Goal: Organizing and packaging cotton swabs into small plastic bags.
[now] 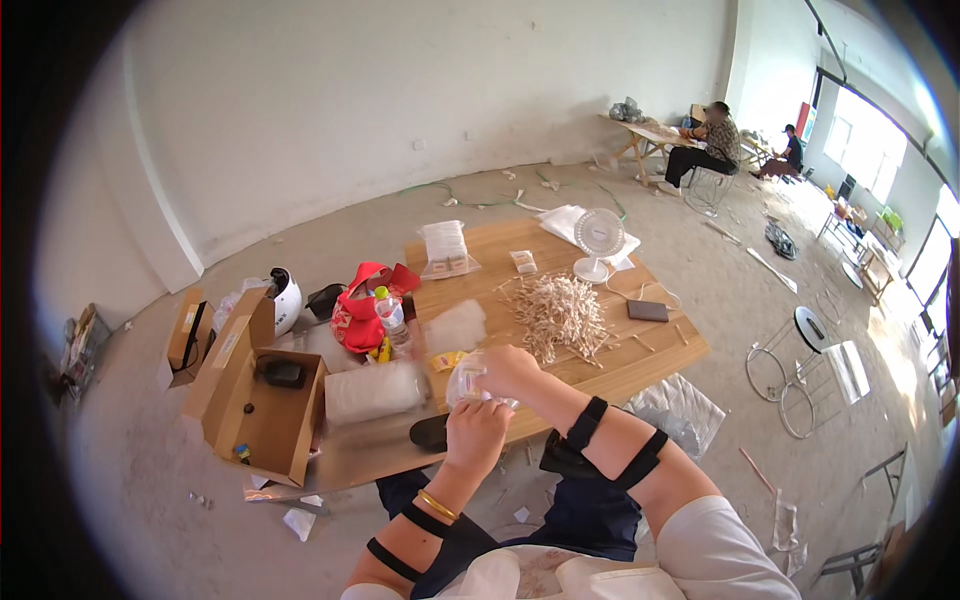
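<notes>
Near the front edge of the wooden table (640, 366), my left hand (476, 432) pinches the lower edge of a clear plastic bag (464, 384). My right hand (511, 372) is closed at the bag's right side, over its top; its fingertips are mostly hidden. Something whitish and pink shows through the plastic, too small to name. Just beyond my right hand lies a large loose pile of cotton swabs (560, 314). A yellow packet (449, 360) is close to the bag's far left side. A dark flat object (428, 434) sits left of my left hand.
A white fan (598, 236), power bank (648, 311) and bagged stack (445, 248) stand farther back. At left are a bottle (391, 318), red bag (356, 320), white plastic pack (374, 391) and open cardboard box (262, 400). Two people sit at far tables.
</notes>
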Demonstrator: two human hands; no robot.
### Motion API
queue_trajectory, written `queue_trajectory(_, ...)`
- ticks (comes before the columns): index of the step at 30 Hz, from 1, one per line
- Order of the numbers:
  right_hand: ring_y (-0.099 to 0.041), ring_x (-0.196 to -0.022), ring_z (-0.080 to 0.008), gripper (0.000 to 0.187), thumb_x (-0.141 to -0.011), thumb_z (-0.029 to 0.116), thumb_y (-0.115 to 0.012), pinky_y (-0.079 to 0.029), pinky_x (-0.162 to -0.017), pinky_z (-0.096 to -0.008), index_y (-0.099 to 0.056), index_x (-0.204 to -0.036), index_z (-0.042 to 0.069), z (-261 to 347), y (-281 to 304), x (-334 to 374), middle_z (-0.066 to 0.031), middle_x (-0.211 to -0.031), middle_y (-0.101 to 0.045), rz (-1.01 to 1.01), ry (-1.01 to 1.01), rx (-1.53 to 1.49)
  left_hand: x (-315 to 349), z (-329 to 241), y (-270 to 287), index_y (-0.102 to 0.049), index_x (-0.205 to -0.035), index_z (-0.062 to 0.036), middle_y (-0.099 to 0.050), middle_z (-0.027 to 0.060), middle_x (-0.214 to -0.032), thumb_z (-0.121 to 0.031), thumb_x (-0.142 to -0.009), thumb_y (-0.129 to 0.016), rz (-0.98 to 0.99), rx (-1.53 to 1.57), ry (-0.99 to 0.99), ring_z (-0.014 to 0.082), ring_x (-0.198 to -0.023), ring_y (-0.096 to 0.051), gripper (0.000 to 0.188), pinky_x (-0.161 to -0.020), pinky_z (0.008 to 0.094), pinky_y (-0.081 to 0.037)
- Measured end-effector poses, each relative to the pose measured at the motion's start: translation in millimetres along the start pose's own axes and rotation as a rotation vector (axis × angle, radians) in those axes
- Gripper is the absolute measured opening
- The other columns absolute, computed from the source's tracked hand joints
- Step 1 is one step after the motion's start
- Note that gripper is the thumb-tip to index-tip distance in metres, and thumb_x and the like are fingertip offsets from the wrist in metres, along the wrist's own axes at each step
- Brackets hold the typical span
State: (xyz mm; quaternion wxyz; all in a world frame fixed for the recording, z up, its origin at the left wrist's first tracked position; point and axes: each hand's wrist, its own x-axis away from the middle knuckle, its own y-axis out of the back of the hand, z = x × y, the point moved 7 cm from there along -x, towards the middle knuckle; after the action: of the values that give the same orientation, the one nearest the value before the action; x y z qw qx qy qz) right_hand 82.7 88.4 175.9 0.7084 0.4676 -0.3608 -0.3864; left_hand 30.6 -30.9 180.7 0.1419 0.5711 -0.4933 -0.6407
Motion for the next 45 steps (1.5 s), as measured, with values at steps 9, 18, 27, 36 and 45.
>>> queue_trajectory(9,-0.068,-0.106,-0.0427,0.053,-0.08,0.036,-0.07,-0.055,-0.09,-0.0471,-0.067,-0.116,-0.004,-23,-38,-5,-0.0274,-0.112,-0.07,-0.084,-0.142,-0.533,5,-12,8,-0.068,-0.08,-0.0135,-0.063,0.0012,-0.081,-0.019,-0.078,-0.078,-0.042,-0.042,-0.1,0.0196,-0.08,-0.064,0.012,-0.07,0.0351,-0.051)
queue_trajectory(18,-0.069,-0.109,-0.0362,0.051,-0.079,0.03,-0.069,-0.054,-0.092,-0.0455,-0.068,-0.117,-0.004,5,-31,-3,-0.0244,-0.118,-0.069,0.03,-0.065,-0.268,15,-6,12,-0.072,-0.086,-0.0136,-0.064,-0.0001,-0.087,-0.019,-0.078,-0.078,-0.101,-0.036,-0.124,0.0196,-0.086,-0.064,0.012,-0.071,0.0356,-0.051)
queue_trajectory(27,-0.073,-0.09,-0.0363,0.043,-0.086,0.026,-0.066,-0.058,-0.078,-0.043,-0.066,-0.111,-0.009,-3,-24,10,-0.0254,-0.098,-0.072,0.122,0.055,-0.149,13,-5,13,-0.071,-0.088,-0.0118,-0.063,0.0004,-0.097,-0.017,-0.078,-0.078,-0.02,0.04,-0.039,0.021,-0.089,-0.064,0.012,-0.071,0.0363,-0.053)
queue_trajectory(36,-0.076,-0.086,-0.0303,0.039,-0.085,0.021,-0.073,-0.059,-0.071,-0.0382,-0.052,-0.113,0.002,-10,13,45,-0.0143,-0.089,-0.075,-0.177,-0.12,0.163,17,4,2,-0.066,-0.099,-0.0118,-0.065,0.002,-0.093,-0.018,-0.086,-0.074,0.007,0.072,-0.005,0.0267,-0.076,-0.068,0.017,-0.064,0.0379,-0.054)
queue_trajectory(45,-0.075,-0.08,-0.0305,0.041,-0.082,0.026,-0.077,-0.058,-0.067,-0.0382,-0.053,-0.108,0.006,-3,10,54,-0.0122,-0.081,-0.074,-0.295,-0.042,0.162,17,1,5,-0.065,-0.1,-0.0096,-0.07,0.0033,-0.103,-0.017,-0.088,-0.071,-0.004,0.033,-0.03,0.0251,-0.083,-0.07,0.016,-0.068,0.0371,-0.055)
